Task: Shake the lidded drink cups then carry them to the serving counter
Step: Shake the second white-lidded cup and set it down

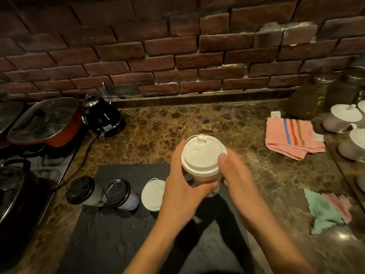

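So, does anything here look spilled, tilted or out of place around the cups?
No spill shows. The two black-lidded cups lean left, perhaps only from the wide lens. A crumpled green cloth lies loose on the counter. Both hands hold the white-lidded cup, its lid seated.

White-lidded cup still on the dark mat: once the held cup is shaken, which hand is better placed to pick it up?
Probably the left hand. The standing white-lidded cup sits just left of it, while the right hand is across the held cup, whose lid its thumb steadies.
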Tool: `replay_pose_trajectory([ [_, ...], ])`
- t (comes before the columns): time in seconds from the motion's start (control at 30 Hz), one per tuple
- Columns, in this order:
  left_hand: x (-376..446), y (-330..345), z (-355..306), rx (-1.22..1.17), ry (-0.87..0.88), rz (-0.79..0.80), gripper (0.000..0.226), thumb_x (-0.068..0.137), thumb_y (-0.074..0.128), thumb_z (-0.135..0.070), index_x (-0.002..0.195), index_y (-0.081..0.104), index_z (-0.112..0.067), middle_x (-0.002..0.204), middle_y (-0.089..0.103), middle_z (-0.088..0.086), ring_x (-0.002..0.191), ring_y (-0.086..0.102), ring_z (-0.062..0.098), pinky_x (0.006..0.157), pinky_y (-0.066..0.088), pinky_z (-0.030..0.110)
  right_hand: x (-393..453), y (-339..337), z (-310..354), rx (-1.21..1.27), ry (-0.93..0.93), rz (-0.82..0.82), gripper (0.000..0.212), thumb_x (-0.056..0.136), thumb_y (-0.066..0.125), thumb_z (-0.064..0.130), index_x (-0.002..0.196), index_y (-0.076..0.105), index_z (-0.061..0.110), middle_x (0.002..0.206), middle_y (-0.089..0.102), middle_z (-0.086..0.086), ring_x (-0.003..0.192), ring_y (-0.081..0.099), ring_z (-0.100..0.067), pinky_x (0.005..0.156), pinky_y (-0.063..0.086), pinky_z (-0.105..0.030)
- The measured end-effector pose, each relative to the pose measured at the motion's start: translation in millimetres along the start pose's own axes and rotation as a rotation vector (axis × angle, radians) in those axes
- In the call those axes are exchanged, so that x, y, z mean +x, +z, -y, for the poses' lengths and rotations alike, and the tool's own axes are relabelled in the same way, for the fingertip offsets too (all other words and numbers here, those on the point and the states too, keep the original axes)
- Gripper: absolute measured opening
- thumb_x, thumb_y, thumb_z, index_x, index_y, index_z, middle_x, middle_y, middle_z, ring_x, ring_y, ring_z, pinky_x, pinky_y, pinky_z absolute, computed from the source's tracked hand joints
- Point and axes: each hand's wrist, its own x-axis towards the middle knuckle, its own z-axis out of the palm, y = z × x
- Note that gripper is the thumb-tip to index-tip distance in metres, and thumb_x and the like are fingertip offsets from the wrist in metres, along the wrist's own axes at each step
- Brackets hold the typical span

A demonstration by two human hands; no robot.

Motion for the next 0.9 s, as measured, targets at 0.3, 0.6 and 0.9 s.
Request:
replay_pose_trajectory([
  [0.3,-11,14,72,-0.043,-0.145,0.158,0.077,0.079,0.081,-0.008,0.138,0.039,-0.033,0.132,0.053,-0.026,0.127,0.051,-0.001,0.1,0.044,0.018,-9,-16,-93,0.037,0.215,-0.161,0.037,0.086,0.048,0.023,0.117,0.067,0.028,0.117,0.071,0.004,0.113,0.065,-0.015,0.103,0.048,-0.05],
  [0.6,-22,28,121,0.004,-0.26,0.222,0.076,0.077,0.081,-0.002,0.138,0.041,-0.023,0.128,0.057,-0.023,0.125,0.055,0.004,0.103,0.046,0.028,-23,-26,-147,0.03,0.297,-0.213,0.04,0.081,0.05,0.015,0.113,0.07,0.03,0.117,0.072,0.002,0.114,0.064,-0.018,0.103,0.047,-0.053],
  [0.9,-29,32,127,0.067,-0.291,0.233,0.077,0.074,0.081,-0.012,0.137,0.042,-0.034,0.129,0.056,-0.025,0.127,0.054,0.004,0.108,0.046,0.042,-32,-30,-155,-0.002,0.299,-0.2,0.041,0.086,0.048,0.017,0.12,0.066,0.029,0.121,0.07,0.003,0.117,0.062,-0.016,0.105,0.046,-0.051],
])
